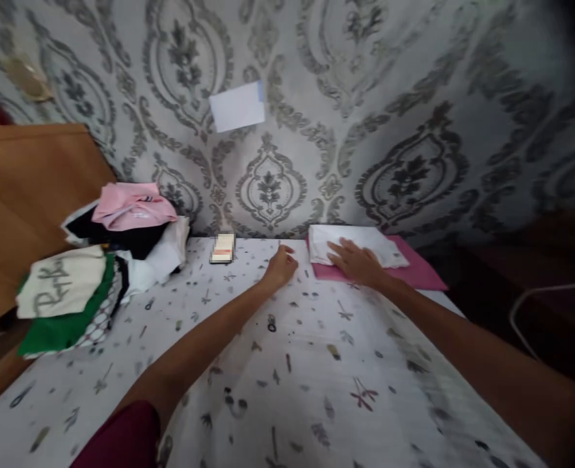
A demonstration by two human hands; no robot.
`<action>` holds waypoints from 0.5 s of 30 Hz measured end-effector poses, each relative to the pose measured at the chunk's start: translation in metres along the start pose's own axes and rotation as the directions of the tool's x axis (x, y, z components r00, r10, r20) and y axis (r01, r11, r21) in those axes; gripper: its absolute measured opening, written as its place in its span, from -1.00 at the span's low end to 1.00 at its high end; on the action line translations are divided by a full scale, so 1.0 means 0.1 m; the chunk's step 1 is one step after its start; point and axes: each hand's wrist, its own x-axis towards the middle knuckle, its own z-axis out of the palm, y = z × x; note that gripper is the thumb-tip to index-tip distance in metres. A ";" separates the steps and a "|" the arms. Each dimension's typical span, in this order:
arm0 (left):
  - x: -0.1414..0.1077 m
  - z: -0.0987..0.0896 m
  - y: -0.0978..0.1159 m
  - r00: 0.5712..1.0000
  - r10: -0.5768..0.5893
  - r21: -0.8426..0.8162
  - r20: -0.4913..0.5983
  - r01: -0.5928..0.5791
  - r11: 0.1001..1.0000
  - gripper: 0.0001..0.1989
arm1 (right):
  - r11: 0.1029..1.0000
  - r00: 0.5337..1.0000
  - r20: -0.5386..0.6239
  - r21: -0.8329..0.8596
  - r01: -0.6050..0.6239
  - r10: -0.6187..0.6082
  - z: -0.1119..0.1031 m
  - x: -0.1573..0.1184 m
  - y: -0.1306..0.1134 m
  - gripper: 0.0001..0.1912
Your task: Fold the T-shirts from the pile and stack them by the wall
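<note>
Head view, from the left: a pile of clothes (136, 242), with a pink garment (134, 207) on top, lies on the patterned sheet (248, 364), and beside it another pile (66, 283) shows cream cloth over green. A phone (223, 248) lies near the papered wall (268, 185). Then comes the left hand (281, 266), low over the sheet, fingers loosely curled; I see nothing in it, though I can't tell whether the tips meet. It is just short of the folded white cloth (382, 244), which lies to its right, long side running roughly along the wall. The right hand (356, 261) is the nearer one, already on that cloth, palm down and fingers spread. The white fold looks flat, soft and slightly rumpled, with a small dark mark near its right corner. Under it, a deep-pink cloth (417, 266) sticks out at the front and right.
</note>
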 end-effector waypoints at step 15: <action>-2.18 -2.61 -1.32 0.945 0.057 0.764 -0.323 0.225 0.604 -0.63 | 0.928 0.966 -0.109 0.271 0.256 -0.234 -0.07 -1.93 -1.26 -0.63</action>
